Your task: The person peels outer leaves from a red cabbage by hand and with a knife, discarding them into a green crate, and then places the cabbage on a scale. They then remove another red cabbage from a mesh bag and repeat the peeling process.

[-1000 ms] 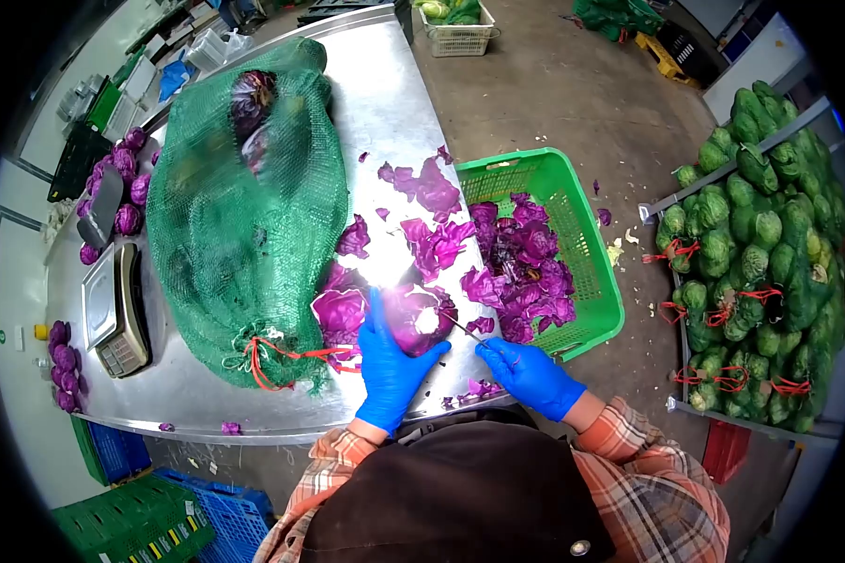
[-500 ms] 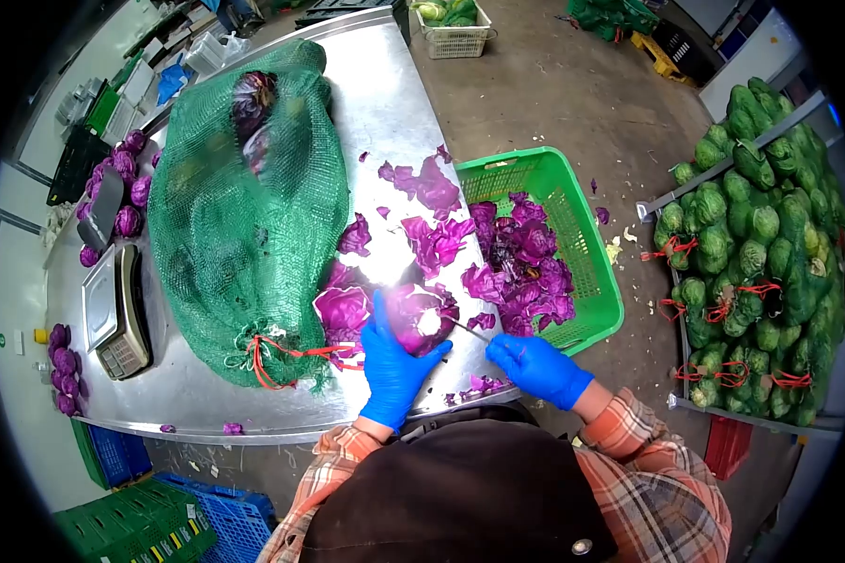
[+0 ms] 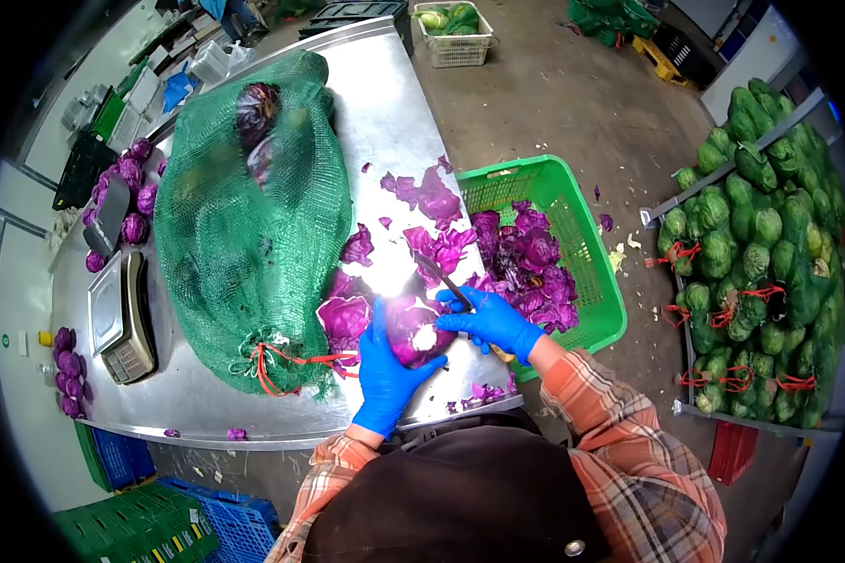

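Note:
A purple cabbage (image 3: 409, 330) with a pale cut stem rests on the metal table (image 3: 385, 80) in front of me. My left hand (image 3: 385, 375), in a blue glove, cups its left and lower side, fingers along it and thumb underneath. In my blue-gloved right hand (image 3: 496, 324) is a knife (image 3: 446, 284), its blade pointing up and left, away from the cut stem. The right fingertips are at the cabbage's right side; whether they pinch a leaf is hidden. Loose purple leaves (image 3: 437, 202) lie beyond the cabbage, and another cabbage piece (image 3: 345, 319) sits to its left.
A green crate (image 3: 587, 253) holding purple leaves stands at the table's right edge. On the left are a green net sack (image 3: 253, 225) of cabbages, a scale (image 3: 122, 319) and more purple cabbages (image 3: 131, 202). Netted green vegetables (image 3: 751, 253) are stacked on a rack at far right.
My right hand has moved up and left to the cabbage's side, and the knife has swung from the stem to point away. My left hand keeps its hold on the cabbage.

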Action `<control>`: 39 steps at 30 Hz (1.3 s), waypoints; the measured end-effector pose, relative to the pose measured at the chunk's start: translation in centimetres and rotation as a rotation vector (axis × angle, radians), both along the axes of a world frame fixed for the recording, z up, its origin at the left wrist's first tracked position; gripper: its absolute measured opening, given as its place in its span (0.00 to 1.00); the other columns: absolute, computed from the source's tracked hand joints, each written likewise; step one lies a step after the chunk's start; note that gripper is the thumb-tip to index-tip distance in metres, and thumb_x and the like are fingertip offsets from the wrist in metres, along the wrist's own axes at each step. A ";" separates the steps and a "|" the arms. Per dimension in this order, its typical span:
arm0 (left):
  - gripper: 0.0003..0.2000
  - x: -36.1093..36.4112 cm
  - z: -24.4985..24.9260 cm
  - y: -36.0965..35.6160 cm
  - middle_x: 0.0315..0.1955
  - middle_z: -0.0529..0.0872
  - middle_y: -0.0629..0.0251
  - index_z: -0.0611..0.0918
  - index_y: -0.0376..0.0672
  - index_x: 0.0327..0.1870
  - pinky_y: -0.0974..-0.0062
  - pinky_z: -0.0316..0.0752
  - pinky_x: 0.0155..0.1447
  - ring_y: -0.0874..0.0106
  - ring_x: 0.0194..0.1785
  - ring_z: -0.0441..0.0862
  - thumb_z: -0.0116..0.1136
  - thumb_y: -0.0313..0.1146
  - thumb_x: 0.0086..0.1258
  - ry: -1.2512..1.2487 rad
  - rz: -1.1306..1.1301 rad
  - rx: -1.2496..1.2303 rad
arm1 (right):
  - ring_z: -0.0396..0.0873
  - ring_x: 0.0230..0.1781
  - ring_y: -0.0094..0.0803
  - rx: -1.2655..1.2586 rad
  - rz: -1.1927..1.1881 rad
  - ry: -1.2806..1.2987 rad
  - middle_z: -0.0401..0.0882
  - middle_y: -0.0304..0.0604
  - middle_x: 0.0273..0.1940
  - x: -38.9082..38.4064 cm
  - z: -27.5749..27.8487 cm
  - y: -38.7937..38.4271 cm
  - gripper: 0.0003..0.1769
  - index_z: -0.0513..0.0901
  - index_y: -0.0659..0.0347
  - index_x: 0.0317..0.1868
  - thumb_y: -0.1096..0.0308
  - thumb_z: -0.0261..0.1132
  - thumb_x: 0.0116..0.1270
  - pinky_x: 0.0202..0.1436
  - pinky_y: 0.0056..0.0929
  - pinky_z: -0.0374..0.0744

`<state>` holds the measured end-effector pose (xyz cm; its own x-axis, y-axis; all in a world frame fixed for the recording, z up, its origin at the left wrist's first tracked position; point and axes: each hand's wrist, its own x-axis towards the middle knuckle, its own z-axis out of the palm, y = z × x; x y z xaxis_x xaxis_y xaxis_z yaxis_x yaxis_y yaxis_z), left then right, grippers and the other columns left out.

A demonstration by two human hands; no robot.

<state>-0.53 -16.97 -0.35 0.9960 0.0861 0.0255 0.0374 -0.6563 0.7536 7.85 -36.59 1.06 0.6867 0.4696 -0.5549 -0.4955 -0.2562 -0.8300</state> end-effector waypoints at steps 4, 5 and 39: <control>0.63 0.3 -0.7 1.5 0.63 0.65 0.47 0.51 0.41 0.75 0.60 0.64 0.69 0.54 0.65 0.67 0.82 0.49 0.37 0.002 -0.061 -0.028 | 0.77 0.21 0.22 0.012 -0.027 -0.574 0.83 0.45 0.48 -0.4 -6.5 0.0 0.34 0.69 0.55 0.67 0.61 0.69 0.62 0.18 0.19 0.73; 0.63 0.7 -0.7 1.9 0.64 0.65 0.47 0.51 0.41 0.75 0.60 0.64 0.70 0.54 0.66 0.67 0.82 0.49 0.37 0.002 -0.088 -0.031 | 0.78 0.22 0.22 0.007 -0.073 -0.582 0.83 0.44 0.47 -0.2 -7.1 -0.3 0.33 0.69 0.55 0.67 0.63 0.68 0.62 0.18 0.19 0.73; 0.51 -0.9 0.0 1.1 0.67 0.62 0.48 0.57 0.38 0.71 0.61 0.61 0.72 0.55 0.70 0.64 0.78 0.41 0.47 0.064 0.092 -0.239 | 0.83 0.39 0.34 -0.187 0.043 -0.142 0.74 0.56 0.58 -1.9 0.3 1.3 0.34 0.56 0.58 0.74 0.56 0.57 0.73 0.36 0.30 0.82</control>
<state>-1.44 -15.86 -0.30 0.9827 0.1720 -0.0693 0.1412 -0.4520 0.8808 5.98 -35.31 1.38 0.7459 0.3982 -0.5339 -0.3622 -0.4302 -0.8269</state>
